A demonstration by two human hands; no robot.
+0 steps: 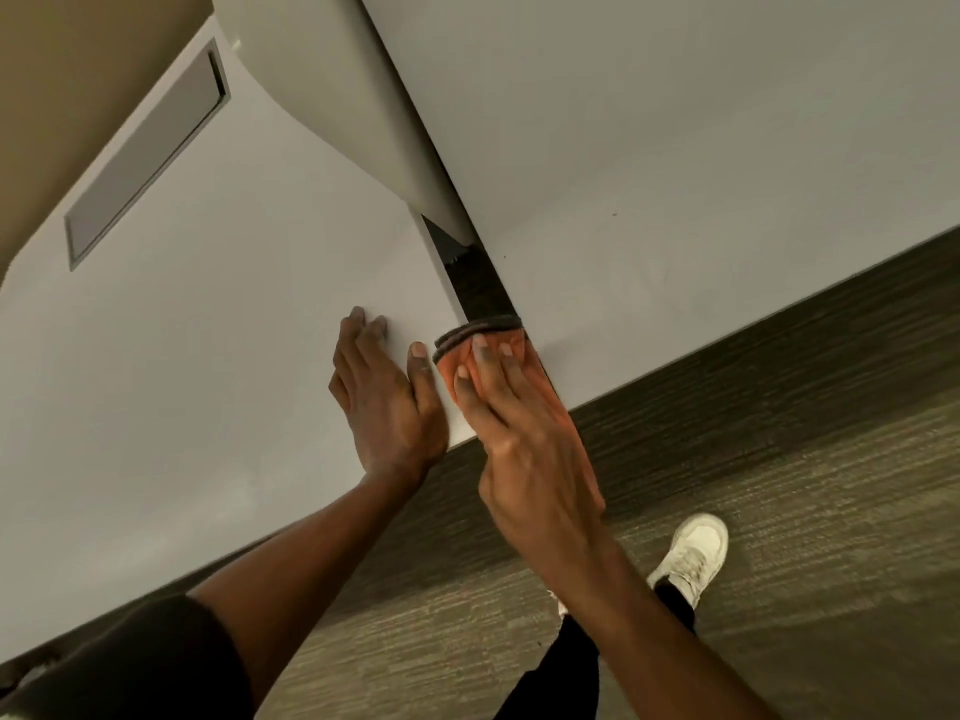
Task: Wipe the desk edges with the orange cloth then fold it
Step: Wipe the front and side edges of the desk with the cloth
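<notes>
The orange cloth (451, 362), with a dark grey hem, is draped over the right side edge of the white desk (208, 366), in the narrow gap to a second white desk (675, 174). My right hand (524, 449) presses flat on the cloth, fingers spread over it along the desk edge. Just left of the cloth, my left hand (387, 402) lies flat and open on the desktop near the front corner, its thumb close to the cloth's hem. Part of the cloth hangs down the edge under my right palm.
A grey rectangular cover plate (150, 153) is set into the left desk's far part. A pale panel (332, 96) rises between the desks at the back. Dark carpet (779, 459) lies below, with my white shoe (691, 558) on it.
</notes>
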